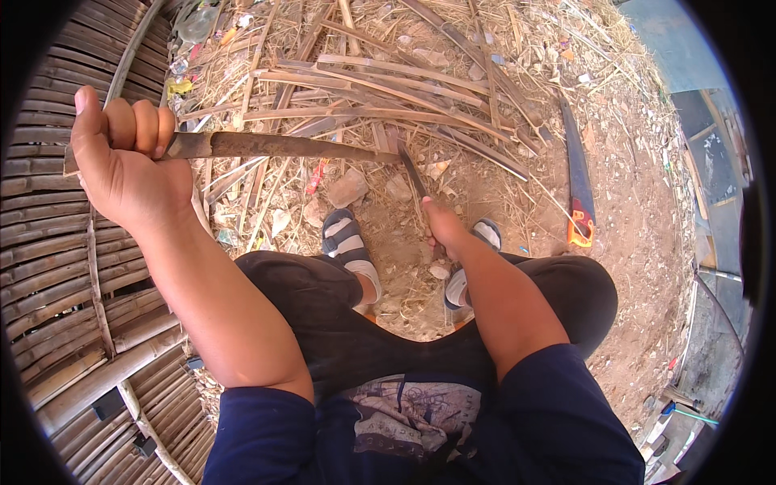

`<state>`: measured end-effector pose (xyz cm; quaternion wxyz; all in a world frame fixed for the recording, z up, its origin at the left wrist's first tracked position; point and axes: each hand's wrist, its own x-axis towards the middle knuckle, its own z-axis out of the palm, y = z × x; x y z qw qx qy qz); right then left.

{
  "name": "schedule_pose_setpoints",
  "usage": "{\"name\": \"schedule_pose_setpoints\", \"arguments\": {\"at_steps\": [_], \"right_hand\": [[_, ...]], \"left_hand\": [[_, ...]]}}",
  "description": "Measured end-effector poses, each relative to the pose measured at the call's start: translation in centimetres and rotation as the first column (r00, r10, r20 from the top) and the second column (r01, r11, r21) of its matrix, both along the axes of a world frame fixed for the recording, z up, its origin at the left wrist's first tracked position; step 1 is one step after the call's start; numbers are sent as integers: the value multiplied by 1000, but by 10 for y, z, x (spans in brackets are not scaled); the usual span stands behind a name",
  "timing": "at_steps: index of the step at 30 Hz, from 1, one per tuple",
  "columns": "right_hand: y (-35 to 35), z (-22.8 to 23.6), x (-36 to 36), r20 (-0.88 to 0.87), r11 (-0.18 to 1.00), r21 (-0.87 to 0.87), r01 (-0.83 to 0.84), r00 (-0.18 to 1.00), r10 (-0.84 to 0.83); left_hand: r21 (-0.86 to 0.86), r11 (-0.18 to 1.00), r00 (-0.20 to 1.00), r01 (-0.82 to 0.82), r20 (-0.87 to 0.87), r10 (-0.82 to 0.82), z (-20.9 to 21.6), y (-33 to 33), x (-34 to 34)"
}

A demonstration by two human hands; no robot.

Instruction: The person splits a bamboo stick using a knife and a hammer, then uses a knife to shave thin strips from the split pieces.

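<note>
My left hand (129, 166), raised at the left, is closed around the handle of what looks like a long, brown, worn machete (291, 147). Its blade stretches level to the right across the middle. My right hand (443, 225) hangs lower, in front of my knees, with its fingers closed on a narrow dark strip (413, 174). The strip slants up and left, and its upper end meets the blade's tip in this view; whether they touch I cannot tell. Its kind is unclear. Split bamboo strips (388, 89) lie in a loose pile on the ground beyond both hands.
A handsaw (579, 174) with an orange and red handle lies on the dirt at the right. A bamboo slat wall (48, 242) runs along the left side. Stones (347, 188), straw and litter cover the ground around my sandalled feet (349, 241).
</note>
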<state>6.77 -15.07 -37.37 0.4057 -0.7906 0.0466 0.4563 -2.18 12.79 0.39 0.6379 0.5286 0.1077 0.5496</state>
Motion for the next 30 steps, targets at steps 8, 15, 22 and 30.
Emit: {"name": "schedule_pose_setpoints", "arguments": {"at_steps": [8, 15, 22, 30], "right_hand": [[34, 103, 19, -255, 864, 262, 431, 894, -369], [38, 95, 19, 663, 978, 208, 7, 734, -146], [77, 187, -23, 720, 780, 506, -370, 679, -145], [82, 166, -30, 635, 805, 402, -436, 766, 97]], "left_hand": [[89, 982, 981, 165, 90, -173, 20, 6, -24], [80, 995, 995, 64, 74, -70, 15, 3, -15], [83, 980, 978, 178, 96, -186, 9, 22, -27], [91, 972, 970, 219, 84, -226, 5, 25, -33]]}}
